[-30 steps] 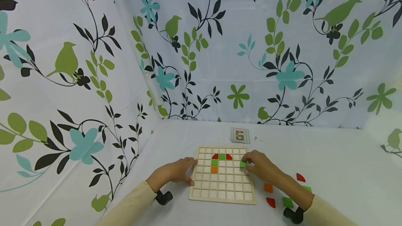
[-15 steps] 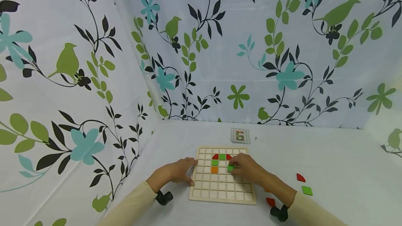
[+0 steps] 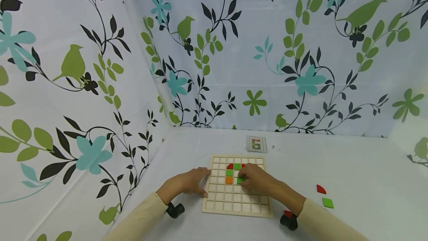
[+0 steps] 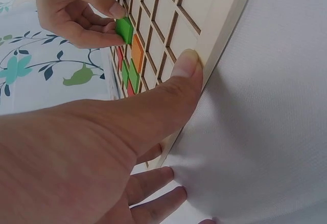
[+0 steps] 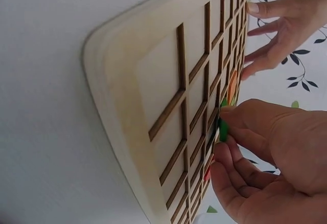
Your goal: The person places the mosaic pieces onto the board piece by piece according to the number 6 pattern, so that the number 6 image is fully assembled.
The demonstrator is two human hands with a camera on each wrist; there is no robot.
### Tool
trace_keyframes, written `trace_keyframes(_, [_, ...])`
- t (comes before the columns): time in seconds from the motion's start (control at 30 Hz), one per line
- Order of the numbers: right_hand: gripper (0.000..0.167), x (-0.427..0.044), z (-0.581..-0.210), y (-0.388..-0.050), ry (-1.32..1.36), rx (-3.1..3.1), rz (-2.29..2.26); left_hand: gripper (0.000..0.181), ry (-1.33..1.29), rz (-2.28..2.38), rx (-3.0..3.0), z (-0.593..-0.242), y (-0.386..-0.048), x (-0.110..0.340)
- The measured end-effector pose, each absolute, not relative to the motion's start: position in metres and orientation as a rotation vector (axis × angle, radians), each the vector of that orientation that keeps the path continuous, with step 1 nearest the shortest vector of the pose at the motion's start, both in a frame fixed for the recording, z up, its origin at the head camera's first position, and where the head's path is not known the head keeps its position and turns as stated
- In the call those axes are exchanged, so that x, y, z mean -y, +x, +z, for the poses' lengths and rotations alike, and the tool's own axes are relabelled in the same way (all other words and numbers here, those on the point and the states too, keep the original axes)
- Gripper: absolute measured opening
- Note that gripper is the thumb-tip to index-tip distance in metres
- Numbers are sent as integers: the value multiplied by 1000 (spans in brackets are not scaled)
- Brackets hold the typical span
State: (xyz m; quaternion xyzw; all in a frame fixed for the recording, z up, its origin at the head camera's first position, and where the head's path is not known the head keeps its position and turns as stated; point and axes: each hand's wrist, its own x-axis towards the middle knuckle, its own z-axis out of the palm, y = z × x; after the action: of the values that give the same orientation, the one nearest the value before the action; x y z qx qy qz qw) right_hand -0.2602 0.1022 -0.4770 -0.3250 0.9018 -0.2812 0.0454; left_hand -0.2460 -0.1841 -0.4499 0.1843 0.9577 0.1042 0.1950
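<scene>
My right hand [image 3: 257,179] pinches a green square tile [image 4: 124,29] between thumb and fingertips over the wooden grid board [image 3: 220,206]. In the left wrist view this tile is tilted against the grid, beside the orange square tile [image 4: 137,52]. Whether it sits in a cell cannot be told. On the board lie two green squares, one being the upper green tile [image 3: 237,166], and a red quarter-circle tile [image 3: 230,166]. Another red piece is partly hidden behind my right hand. My left hand [image 3: 187,183] rests at the board's left edge, its thumb on the rim and its fingers extended.
Behind the board lies a small card [image 3: 256,144] printed with a coloured grid pattern. To the right are a loose red quarter-circle [image 3: 321,189] and a green square [image 3: 328,202]. Another red piece [image 3: 288,213] shows partly beside the right wrist camera [image 3: 289,221]. Patterned cloth hangs behind.
My right hand has carried the green square leftward from the board's right side to the cells near the orange tile. The left hand has stayed at the board's edge.
</scene>
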Motion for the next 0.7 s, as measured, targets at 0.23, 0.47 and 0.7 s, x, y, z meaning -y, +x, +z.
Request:
trace_keyframes(0.23, [14,-99,-470,-260,-987,-2741,-785,89,511,282,-2680,-448,-246,183])
trace_keyframes(0.47, [16,-97,-467,-260,-994,-2709,-798,89,511,279,-2678,-447,-246,182])
trace_keyframes(0.7, [16,-93,-466,-263,-1015,-2692,-769,88,513,284,-2677,-447,-244,182])
